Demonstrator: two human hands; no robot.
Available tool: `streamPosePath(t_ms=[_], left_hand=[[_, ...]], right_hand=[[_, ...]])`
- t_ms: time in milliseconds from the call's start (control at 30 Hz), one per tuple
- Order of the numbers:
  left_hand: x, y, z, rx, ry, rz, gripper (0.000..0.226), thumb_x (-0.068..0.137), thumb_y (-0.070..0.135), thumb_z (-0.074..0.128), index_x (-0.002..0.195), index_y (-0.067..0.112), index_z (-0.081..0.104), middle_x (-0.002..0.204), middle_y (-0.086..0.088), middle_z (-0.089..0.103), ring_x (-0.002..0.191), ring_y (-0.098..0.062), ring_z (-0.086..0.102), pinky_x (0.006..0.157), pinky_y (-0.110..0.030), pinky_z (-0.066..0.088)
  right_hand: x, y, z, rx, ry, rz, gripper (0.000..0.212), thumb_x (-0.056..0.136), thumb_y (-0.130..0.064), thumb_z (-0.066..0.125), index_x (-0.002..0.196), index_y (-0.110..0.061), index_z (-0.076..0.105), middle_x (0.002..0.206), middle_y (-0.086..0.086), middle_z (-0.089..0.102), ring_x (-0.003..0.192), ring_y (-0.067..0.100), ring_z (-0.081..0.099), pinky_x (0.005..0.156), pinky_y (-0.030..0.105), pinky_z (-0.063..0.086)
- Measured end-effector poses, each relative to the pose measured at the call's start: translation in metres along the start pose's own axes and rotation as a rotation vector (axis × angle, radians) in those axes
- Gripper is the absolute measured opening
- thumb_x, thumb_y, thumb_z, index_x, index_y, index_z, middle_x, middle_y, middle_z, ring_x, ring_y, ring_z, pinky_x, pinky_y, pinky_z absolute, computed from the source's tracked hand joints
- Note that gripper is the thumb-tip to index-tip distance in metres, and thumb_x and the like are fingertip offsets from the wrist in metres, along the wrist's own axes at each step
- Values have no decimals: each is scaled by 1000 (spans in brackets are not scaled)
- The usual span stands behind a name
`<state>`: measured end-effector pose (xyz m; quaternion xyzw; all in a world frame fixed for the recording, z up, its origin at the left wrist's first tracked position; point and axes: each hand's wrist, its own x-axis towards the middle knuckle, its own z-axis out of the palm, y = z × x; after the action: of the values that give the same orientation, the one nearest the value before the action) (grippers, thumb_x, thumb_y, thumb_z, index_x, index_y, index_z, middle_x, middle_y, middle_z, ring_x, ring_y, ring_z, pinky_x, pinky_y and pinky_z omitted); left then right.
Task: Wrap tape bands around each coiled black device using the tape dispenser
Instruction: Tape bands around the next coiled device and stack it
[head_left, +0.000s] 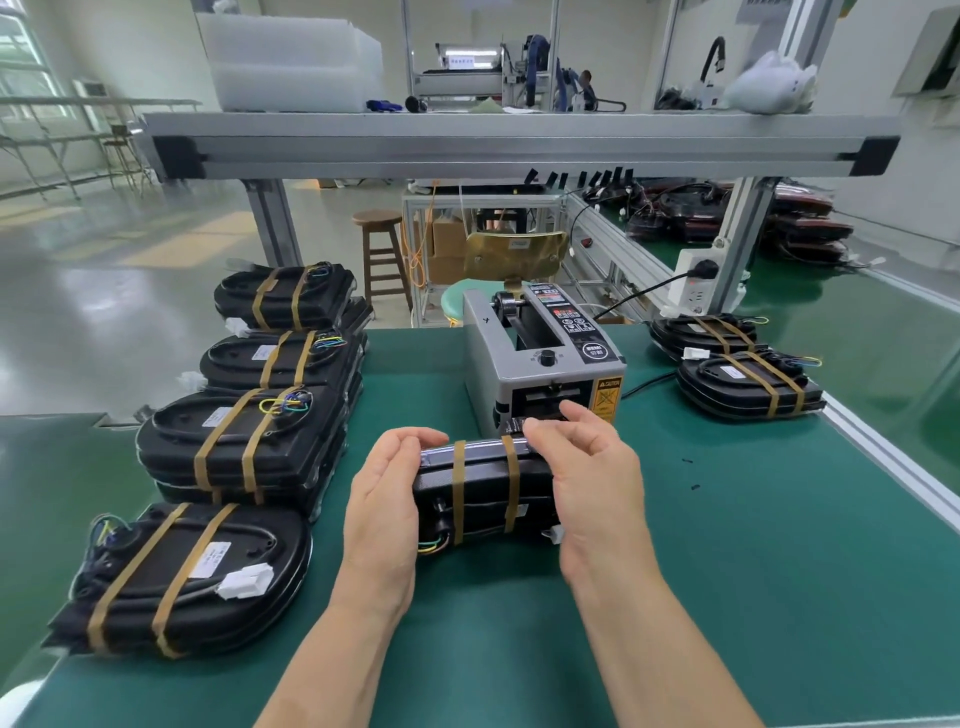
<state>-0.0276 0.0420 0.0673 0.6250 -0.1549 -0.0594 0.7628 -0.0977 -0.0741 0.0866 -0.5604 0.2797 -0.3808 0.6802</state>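
The green table (727, 571) carries stacks (244, 452) of banded units at left, with more at right, and the dispenser (540, 364) stands behind centre. Just before its slot, the device (483, 499) is held on edge between both hands. The left hand (384, 499) curls round its left end. The right hand (587, 467) cups the right end, its fingers hooked over the top. Two bands (458, 488) already circle it (so this unit looks nearly done). To finish well, I would keep the coil squeezed tight and rub each band's end down flat before letting go. The device's far face and the band ends are hidden. The right hand covers the slot, so I cannot tell whether a strip waits there.
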Motion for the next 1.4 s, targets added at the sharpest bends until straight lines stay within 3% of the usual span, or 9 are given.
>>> streamPosePath(t_ms=[133,300,500,633,833,967,1133,1233,1400], left_hand=[[1,2,-3,18,-5,-12,34,103,14,42,82,17,68,73,13,66,65,0,60,53,-12,47],[2,3,-2,40,-10,-5,31,103,13,41,85,16,67,73,12,66,64,0,59,53,-10,46],[4,0,-3,73,-13,-4,35,102,14,43,80,23,68,76,10,67,67,-2,59,56,-11,47],[4,0,-2,72,-1,-3,35,102,14,43,79,23,68,74,10,67,66,-2,58,55,-11,46],[4,0,-2,112,10,-15,33,101,14,45,81,24,69,83,7,68,75,-7,60,65,-14,49],[3,3,2,500,58,318,20,95,18,56,97,34,68,100,6,57,99,-12,55,92,-29,43],[0,9,16,947,-143,777,29,84,27,63,110,29,75,111,1,63,108,-23,53,102,-44,34],[2,11,17,1132,-247,790,33,82,29,65,114,33,73,110,4,68,112,-30,57,107,-57,33],[2,14,16,1196,-308,768,33,82,30,63,114,33,73,105,9,69,109,-29,59,107,-57,34]], right_hand=[[3,3,-4,2,93,38,34,82,-11,75,54,-30,75,126,-8,61,116,15,60,102,39,46],[4,2,-11,130,102,174,42,82,-6,73,55,-39,75,127,13,64,112,37,65,88,45,54],[5,2,-9,45,67,133,38,81,-9,75,55,-37,74,120,2,64,105,40,65,73,41,46],[4,6,-8,-40,71,88,29,79,-10,76,54,-25,73,110,-12,62,104,29,66,92,58,51],[6,10,-6,-139,108,0,19,76,-11,75,59,-14,68,104,-9,63,101,16,62,98,44,50],[9,15,-8,-134,105,-21,18,76,-11,75,59,-15,68,103,-9,63,100,15,62,97,45,50],[12,18,-7,-136,116,-41,17,75,-11,78,61,-14,69,101,-7,64,98,15,63,96,46,50],[12,19,-8,-134,103,-43,17,74,-14,80,61,-14,69,101,-7,63,97,13,63,95,44,52],[13,22,-8,-159,111,-56,16,74,-12,79,61,-13,69,100,-7,64,99,12,63,96,43,50]])
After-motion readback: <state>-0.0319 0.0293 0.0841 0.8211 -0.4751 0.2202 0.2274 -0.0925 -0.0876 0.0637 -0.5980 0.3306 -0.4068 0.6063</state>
